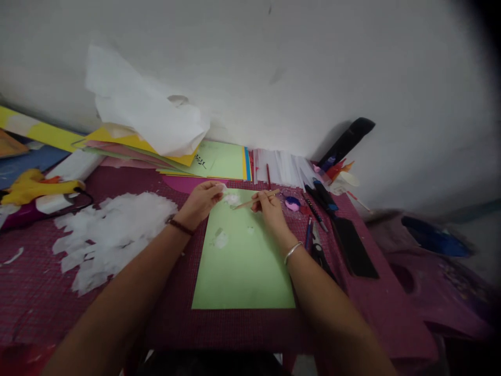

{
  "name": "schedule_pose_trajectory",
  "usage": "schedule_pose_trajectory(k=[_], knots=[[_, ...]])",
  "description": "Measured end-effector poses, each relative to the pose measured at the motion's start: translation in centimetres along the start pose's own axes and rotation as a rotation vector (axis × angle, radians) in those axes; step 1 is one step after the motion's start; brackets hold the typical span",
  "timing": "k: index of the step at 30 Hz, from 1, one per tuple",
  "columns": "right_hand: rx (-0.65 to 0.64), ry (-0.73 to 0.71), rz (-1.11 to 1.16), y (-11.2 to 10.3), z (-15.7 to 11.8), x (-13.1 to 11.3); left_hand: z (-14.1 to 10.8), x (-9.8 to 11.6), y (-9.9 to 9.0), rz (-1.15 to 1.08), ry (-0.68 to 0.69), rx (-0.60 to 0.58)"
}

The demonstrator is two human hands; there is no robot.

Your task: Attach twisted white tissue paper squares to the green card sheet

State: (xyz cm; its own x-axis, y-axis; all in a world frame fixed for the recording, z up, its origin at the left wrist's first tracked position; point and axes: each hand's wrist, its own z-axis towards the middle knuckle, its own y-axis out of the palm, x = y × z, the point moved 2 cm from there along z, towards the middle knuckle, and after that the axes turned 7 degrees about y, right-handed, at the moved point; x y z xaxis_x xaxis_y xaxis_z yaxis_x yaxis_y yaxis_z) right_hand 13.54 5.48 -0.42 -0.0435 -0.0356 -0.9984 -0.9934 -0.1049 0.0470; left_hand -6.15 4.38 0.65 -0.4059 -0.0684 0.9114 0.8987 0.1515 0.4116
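Fingers of the left hand (201, 201) are pinching a small white piece (223, 187), which seems to be paper, above the far left corner of the green sheet (242, 277). Fingers of the right hand (270, 206) are grasping a thin wooden stick (246, 202), and its long axis goes slantwise, from the tip at the left and nearer to the person, up to the other end at the right and farther away. This tip is situated just beside a white patch (231, 199) on the sheet, at its near side; whether they touch, I cannot tell. The small white piece is at the far left of the same patch, so the left fingers are nearer to it than the right ones, and the patch lies between the two hands. The sheet is flat on the tabletop (235, 329), its long side going away from the person. To the left, beyond the left forearm, a heap of white pieces (117, 230) is spread, and this forearm passes between the heap and the sheet. White strips (285, 166) lie behind the right hand, and scissors (318, 245) are to the right of the right forearm. Between the two hands, only the stick reaches across.
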Motion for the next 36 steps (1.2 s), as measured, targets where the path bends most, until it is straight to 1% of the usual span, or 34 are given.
schedule_pose_trajectory(k=[3, 6, 12, 19, 25, 28, 31, 36], knots=[[0.063, 0.022, -0.01, -0.2, 0.2, 0.5, 0.3, -1.0, -1.3, 0.003, -0.053, 0.019], [0.078, 0.041, -0.015, -0.3, 0.4, 0.8, 0.4, -1.1, -1.8, 0.011, -0.079, 0.026], [0.081, 0.032, 0.007, 0.0, 0.5, 1.3, 0.4, -1.0, -1.6, 0.022, -0.085, 0.008], [0.112, 0.063, 0.061, 0.0, 0.7, 1.3, 0.4, -1.1, -1.6, 0.049, -0.068, -0.006], [0.098, 0.052, 0.051, 0.2, 0.8, 1.4, 0.2, -1.0, -1.5, 0.07, -0.062, -0.019], [0.12, 0.071, 0.08, 0.1, 0.8, 1.4, 0.1, -0.9, -1.3, 0.091, -0.054, 0.002], [0.121, 0.071, 0.083, 0.1, 0.8, 1.5, 0.2, -1.3, -1.0, 0.164, -0.031, 0.026], [0.116, 0.051, 0.053, 0.2, 0.8, 1.6, 0.4, -2.3, -0.6, 0.433, 0.079, 0.025]])
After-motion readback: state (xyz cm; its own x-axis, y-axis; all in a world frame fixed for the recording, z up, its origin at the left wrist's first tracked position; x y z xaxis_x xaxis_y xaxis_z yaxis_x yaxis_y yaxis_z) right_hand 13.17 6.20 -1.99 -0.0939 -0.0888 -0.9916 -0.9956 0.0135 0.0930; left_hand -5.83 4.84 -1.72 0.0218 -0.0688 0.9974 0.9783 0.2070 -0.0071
